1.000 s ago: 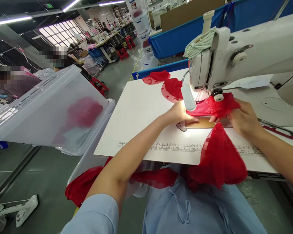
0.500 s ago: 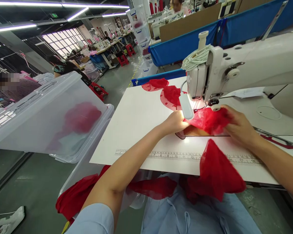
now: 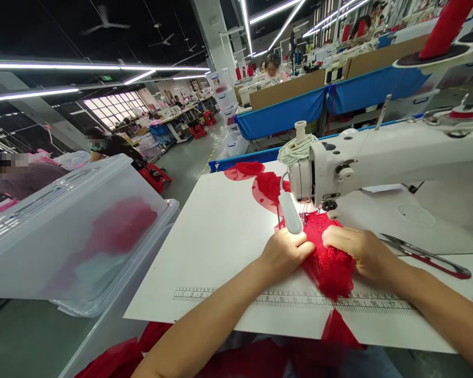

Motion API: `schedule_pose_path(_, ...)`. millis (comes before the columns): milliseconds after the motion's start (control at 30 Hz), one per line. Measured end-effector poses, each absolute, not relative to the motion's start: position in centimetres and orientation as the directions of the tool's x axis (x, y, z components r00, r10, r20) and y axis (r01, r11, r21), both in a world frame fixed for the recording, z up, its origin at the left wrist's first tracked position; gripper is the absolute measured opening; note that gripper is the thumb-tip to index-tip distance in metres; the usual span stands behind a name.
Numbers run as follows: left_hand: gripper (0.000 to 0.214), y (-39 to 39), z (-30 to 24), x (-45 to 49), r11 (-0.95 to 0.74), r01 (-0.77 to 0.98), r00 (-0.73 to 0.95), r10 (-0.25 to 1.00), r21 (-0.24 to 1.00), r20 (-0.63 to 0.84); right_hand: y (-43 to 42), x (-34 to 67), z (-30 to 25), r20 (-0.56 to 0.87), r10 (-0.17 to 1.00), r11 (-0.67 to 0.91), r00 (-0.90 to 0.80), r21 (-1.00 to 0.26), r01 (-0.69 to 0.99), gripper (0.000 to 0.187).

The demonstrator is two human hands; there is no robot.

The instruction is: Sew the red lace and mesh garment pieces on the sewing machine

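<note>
My left hand (image 3: 287, 253) and right hand (image 3: 358, 253) pinch the red cloth (image 3: 333, 270) with fingers together, between sewing machine (image 3: 386, 160) and the near edge of the table (image 3: 208, 236).

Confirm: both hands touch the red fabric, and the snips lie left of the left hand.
Wrong side: the head view shows the snips lying right of the right hand, not left of the left hand; both hands touch the red fabric.

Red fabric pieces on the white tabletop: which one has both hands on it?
The bunched piece before the sewing machine, held by the left hand and right hand. Neither touches the pieces farther back or the near-edge fabric.
</note>
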State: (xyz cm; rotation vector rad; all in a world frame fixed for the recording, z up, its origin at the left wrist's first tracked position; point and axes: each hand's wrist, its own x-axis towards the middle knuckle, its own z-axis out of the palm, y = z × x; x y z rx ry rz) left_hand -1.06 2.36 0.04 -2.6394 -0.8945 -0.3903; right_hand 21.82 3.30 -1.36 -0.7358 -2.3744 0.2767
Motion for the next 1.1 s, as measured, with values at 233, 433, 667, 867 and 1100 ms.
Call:
schedule_pose_path(233, 0.025, 0.8, 1.2, -1.0, -0.741, 0.655, 0.745, 0.601, -0.149, 0.288, 3.3, 21.7, -1.7, 0.563, 0.54, 0.833, -0.626, -0.252, 0.492, 0.019)
schedule_pose_path(433, 0.041, 0.2, 0.7, -1.9, -0.749, 0.651, 0.749, 0.607, -0.124, 0.265, 3.2, 21.5, -1.8, 0.556, 0.56, 0.812, -0.614, -0.223, 0.539, 0.021)
schedule_pose_path(667, 0.043, 0.3, -0.3, -2.2, -0.765, 0.631, 0.748, 0.554, -0.131, 0.366, 3.3, 21.2, -1.7, 0.569, 0.549, 0.817, -0.612, -0.214, 0.535, 0.024)
schedule_pose_path(867, 0.044, 0.2, -0.4, -1.7, -0.735, 0.654, 0.744, 0.58, -0.181, 0.331, 3.3, 21.3, -0.8, 0.589, 0.53, 0.827, -0.61, -0.199, 0.526, 0.023)
schedule_pose_path(1100, 0.042, 0.2, -0.7, -1.7, -0.728, 0.661, 0.735, 0.58, -0.18, 0.351, 3.4, 21.4, -1.3, 0.593, 0.539, 0.815, -0.598, -0.186, 0.549, 0.021)
